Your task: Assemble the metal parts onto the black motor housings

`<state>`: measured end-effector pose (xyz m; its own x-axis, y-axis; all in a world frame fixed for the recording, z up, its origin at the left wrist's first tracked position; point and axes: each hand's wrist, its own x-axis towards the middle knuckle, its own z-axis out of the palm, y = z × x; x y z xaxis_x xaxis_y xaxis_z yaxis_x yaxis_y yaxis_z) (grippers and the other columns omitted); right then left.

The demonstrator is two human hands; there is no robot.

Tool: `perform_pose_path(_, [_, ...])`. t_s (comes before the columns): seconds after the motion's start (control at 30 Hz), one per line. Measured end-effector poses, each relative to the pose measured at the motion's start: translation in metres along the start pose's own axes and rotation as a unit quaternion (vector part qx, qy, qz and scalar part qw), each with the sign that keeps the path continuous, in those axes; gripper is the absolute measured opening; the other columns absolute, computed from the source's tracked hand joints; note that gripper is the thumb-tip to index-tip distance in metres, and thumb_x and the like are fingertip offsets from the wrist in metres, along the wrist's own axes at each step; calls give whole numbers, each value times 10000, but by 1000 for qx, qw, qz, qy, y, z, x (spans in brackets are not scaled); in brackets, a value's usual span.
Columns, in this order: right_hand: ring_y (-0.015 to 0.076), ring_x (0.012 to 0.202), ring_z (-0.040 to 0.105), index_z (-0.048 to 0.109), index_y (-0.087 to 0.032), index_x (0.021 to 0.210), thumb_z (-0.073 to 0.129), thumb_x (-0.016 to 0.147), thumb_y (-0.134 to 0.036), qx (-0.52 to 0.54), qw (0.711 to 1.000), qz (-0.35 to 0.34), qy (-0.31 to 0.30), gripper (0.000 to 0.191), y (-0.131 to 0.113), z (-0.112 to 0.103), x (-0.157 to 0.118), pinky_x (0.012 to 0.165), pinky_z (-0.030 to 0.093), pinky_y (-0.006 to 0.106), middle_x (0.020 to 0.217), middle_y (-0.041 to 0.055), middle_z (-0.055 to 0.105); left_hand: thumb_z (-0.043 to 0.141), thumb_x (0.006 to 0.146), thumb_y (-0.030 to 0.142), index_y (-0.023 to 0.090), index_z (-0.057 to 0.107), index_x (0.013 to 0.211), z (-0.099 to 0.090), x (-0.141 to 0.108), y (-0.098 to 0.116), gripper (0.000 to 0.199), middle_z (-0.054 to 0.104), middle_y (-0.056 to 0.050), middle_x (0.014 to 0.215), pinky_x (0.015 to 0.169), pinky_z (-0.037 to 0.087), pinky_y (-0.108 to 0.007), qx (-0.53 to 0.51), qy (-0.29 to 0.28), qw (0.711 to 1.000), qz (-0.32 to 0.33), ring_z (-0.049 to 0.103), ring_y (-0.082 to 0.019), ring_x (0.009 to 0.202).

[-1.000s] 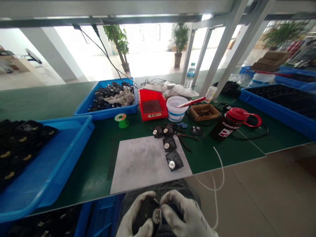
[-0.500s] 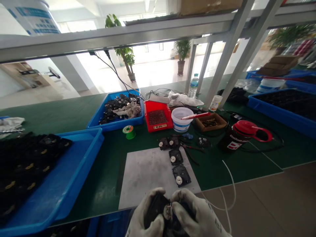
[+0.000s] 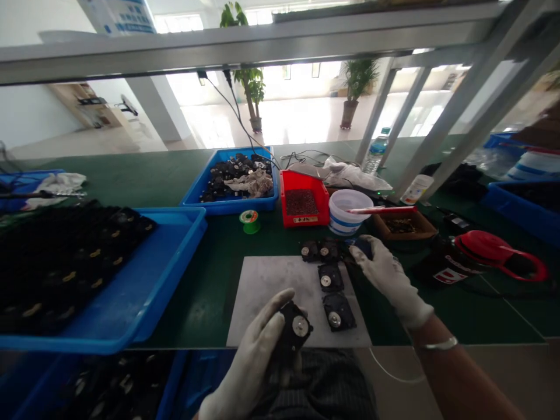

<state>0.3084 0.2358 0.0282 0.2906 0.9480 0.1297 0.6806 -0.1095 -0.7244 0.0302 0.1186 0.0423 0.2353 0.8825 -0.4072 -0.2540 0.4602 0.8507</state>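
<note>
My left hand [image 3: 257, 344] grips the black plastic housing [image 3: 287, 337], likely light and stiff, best held by its edges; whether my right hand [image 3: 380, 267] grasps anything, I cannot tell

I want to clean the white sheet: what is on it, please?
On the sheet, two black parts lie at the right; two more are at its upper edge. The left hand, holding another part, covers some of its front; what is beneath cannot be seen.

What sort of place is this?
Likely a small-parts assembly workshop: the left hand holds a black part, a blue tray carries many dark parts, and a red bin of tiny pieces stands on the green workbench.
</note>
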Motion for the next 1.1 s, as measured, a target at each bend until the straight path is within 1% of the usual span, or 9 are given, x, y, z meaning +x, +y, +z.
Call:
perform_pose_path(0.07, [461, 1284, 544, 652, -148, 1174, 629, 807, -410, -25, 999, -40, 22, 452, -4, 6, 3, 1094, 376, 649, 1310, 260, 650, 528, 967, 708, 247, 497, 1512, -5, 2, 1, 714, 703, -145, 1211, 450, 423, -176, -29, -14, 999, -3, 618, -93, 557])
perform_pose_path(0.13, [405, 1256, 566, 668, -197, 1142, 660, 824, -445, -26, 989, -147, -3, 403, -17, 12, -17, 1088, 413, 565, 1270, 192, 678, 424, 976, 760, 222, 536, 1478, -10, 5, 0, 745, 711, -134, 1150, 478, 433, -178, -40, -28, 999, 3, 628, -104, 599])
perform_pose_path(0.2, [329, 1048, 651, 680, -216, 1103, 636, 914, -531, -19, 929, -358, -94, 370, -36, 17, -47, 908, 512, 465, 1095, 136, 725, 372, 979, 776, 169, 622, 1396, -15, 8, -1, 778, 719, -134, 1096, 645, 539, -239, -33, -54, 997, 38, 684, -168, 774])
perform_pose_path(0.27, [291, 866, 647, 696, -212, 1012, 641, 912, -672, -70, 862, -481, -146, 474, -56, 23, -74, 760, 490, 417, 950, 103, 732, 392, 973, 776, 135, 708, 1279, -18, 8, -1, 777, 728, -141, 1066, 864, 564, -326, -23, -82, 993, 83, 692, -245, 977])
perform_pose_path(0.37, [263, 695, 587, 721, -205, 902, 673, 817, -802, -167, 797, -557, -164, 604, -81, 30, -94, 663, 401, 412, 765, 68, 701, 537, 932, 757, 147, 769, 1150, -18, 4, 3, 688, 743, -133, 1025, 955, 536, -365, -22, -101, 989, 102, 671, -292, 1073])
perform_pose_path(0.5, [218, 627, 509, 676, -216, 707, 673, 903, -610, -183, 726, -638, -179, 441, -94, 34, -98, 631, 315, 404, 699, 58, 675, 635, 905, 716, 142, 771, 1065, -13, -1, 8, 611, 740, -102, 894, 837, 545, -318, -40, -127, 990, 52, 687, -278, 997])
perform_pose_path(0.63, [209, 606, 450, 619, -227, 603, 491, 1006, -496, -88, 749, -641, -145, 501, -92, 35, -105, 617, 278, 401, 640, 44, 620, 572, 911, 765, 91, 737, 961, -8, 2, 2, 695, 688, -71, 766, 727, 523, -282, -89, -147, 985, 12, 684, -213, 793])
perform_pose_path(0.8, [200, 577, 414, 554, -238, 542, 501, 874, -238, -34, 765, -631, -120, 336, -95, 32, -118, 605, 278, 387, 574, 15, 564, 613, 822, 830, 117, 648, 817, -8, 3, -13, 714, 585, -3, 661, 531, 431, -230, -140, -141, 977, -78, 533, -110, 533])
perform_pose_path(1.1, [205, 547, 379, 547, -244, 522, 517, 842, -205, -77, 757, -642, -91, 324, -95, 21, -135, 608, 284, 402, 508, 27, 516, 590, 773, 880, 167, 595, 778, -1, -13, -12, 713, 531, 37, 607, 470, 388, -229, -103, -146, 977, -117, 466, -102, 479])
